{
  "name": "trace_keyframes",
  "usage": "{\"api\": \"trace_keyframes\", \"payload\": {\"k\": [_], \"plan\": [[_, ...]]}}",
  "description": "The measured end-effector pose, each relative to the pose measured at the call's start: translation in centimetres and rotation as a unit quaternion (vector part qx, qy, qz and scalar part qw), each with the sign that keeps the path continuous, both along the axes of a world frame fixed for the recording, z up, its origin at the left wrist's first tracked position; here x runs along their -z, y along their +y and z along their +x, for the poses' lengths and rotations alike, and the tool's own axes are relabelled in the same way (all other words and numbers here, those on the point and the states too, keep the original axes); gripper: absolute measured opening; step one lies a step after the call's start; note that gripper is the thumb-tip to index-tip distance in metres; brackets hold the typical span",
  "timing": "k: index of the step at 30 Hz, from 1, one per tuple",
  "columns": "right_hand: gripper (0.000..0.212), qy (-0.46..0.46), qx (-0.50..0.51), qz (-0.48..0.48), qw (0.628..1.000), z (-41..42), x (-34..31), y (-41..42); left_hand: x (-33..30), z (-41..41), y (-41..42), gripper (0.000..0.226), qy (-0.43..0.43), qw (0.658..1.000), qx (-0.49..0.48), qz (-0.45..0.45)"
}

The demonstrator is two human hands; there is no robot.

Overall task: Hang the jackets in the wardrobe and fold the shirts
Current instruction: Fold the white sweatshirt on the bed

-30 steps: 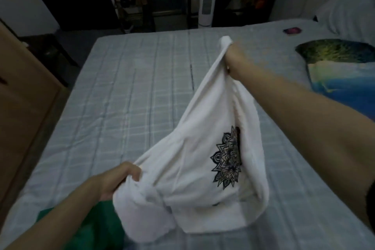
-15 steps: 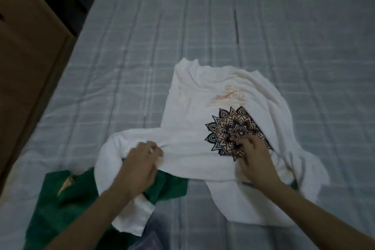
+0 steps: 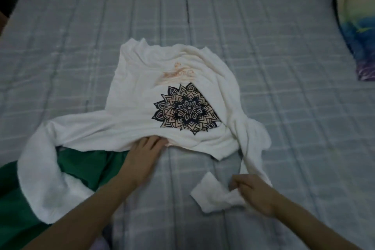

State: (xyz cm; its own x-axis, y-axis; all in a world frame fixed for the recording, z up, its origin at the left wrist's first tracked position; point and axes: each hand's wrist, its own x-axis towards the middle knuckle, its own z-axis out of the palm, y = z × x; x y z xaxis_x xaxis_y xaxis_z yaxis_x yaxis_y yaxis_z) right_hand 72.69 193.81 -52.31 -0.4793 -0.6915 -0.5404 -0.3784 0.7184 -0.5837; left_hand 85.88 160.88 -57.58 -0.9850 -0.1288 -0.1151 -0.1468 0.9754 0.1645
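A white long-sleeved shirt with a black mandala print lies face up and rumpled on the bed. My left hand rests with straight fingers at its lower hem, the fingertips tucked just under the cloth. My right hand pinches the right sleeve near its cuff, low and to the right of the shirt body. The left sleeve curls down over a green garment at the lower left.
The bed has a grey checked cover and stretches across the whole view. A colourful pillow lies at the upper right. A dark gap shows at the bed's upper left corner.
The shirt went from hanging between both hands to lying on the bed. My right hand left the print and took the right sleeve; my left hand slid right to the hem.
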Motion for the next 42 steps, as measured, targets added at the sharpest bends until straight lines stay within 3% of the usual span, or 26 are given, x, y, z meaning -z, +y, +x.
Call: {"api": "trace_keyframes", "payload": {"k": [2,5,8,12,14,17,18,20,22,25,27,28,31,36,39,42], "plan": [[0.039,0.069,0.016,0.062,0.996,-2.2,-1.3,4.7,-0.2,-1.0,0.9,0.045,0.016,1.0,0.0,-0.022],[0.042,0.189,-0.059,0.243,0.95,-5.3,-3.3,10.7,-0.7,-2.8,2.4,0.049,0.001,0.999,-0.03,-0.042],[0.046,0.187,-0.037,0.212,0.959,-8.2,-4.0,14.4,-0.6,-4.3,3.4,0.036,0.002,0.997,-0.041,-0.063],[0.056,0.215,-0.157,0.262,0.928,-11.7,-4.0,15.4,-1.4,-5.1,3.1,0.013,0.02,0.996,-0.061,-0.055],[0.051,0.267,-0.109,0.295,0.911,-15.6,-4.3,16.3,-2.6,-4.3,2.6,0.01,0.006,1.0,-0.022,0.003],[0.016,0.369,0.07,0.237,0.896,-19.6,-5.5,15.2,-5.1,-1.8,2.4,0.009,-0.056,0.996,-0.025,0.072],[0.022,0.378,0.083,0.25,0.887,-18.9,-5.7,13.3,-5.6,-0.9,2.6,0.013,-0.061,0.994,-0.032,0.085],[0.025,0.32,0.025,0.29,0.902,-15.0,-4.5,9.1,-6.1,0.4,3.2,0.012,-0.047,0.989,-0.056,0.125],[0.018,0.243,0.02,0.227,0.943,-10.1,-3.1,4.1,-6.4,0.8,4.0,0.009,-0.033,0.983,-0.077,0.162],[0.055,0.17,0.081,0.095,0.977,-4.4,0.1,-1.5,-6.0,1.0,5.4,0.015,-0.021,0.983,-0.087,0.158],[0.074,0.21,0.087,0.098,0.969,-1.9,2.3,-4.2,-5.8,1.4,5.8,0.018,-0.001,0.981,-0.109,0.162],[0.072,0.239,0.098,0.111,0.96,-1.1,2.9,-5.0,-5.8,1.7,5.9,0.018,0.011,0.976,-0.127,0.174],[0.04,0.293,0.156,0.063,0.941,-0.9,3.3,-5.6,-5.8,2.5,5.9,0.017,0.044,0.973,-0.143,0.175],[0.015,0.26,0.126,-0.086,0.954,-0.7,0.1,-2.4,-6.3,3.9,8.0,0.026,0.018,0.99,-0.111,0.082],[0.012,0.271,0.039,0.039,0.961,0.2,-2.2,0.1,-6.6,4.9,9.3,0.03,-0.009,0.997,-0.072,0.031],[0.011,0.241,-0.024,0.113,0.964,1.7,-3.3,1.3,-6.6,6.2,9.5,0.025,0.003,0.99,-0.129,0.048]]}}
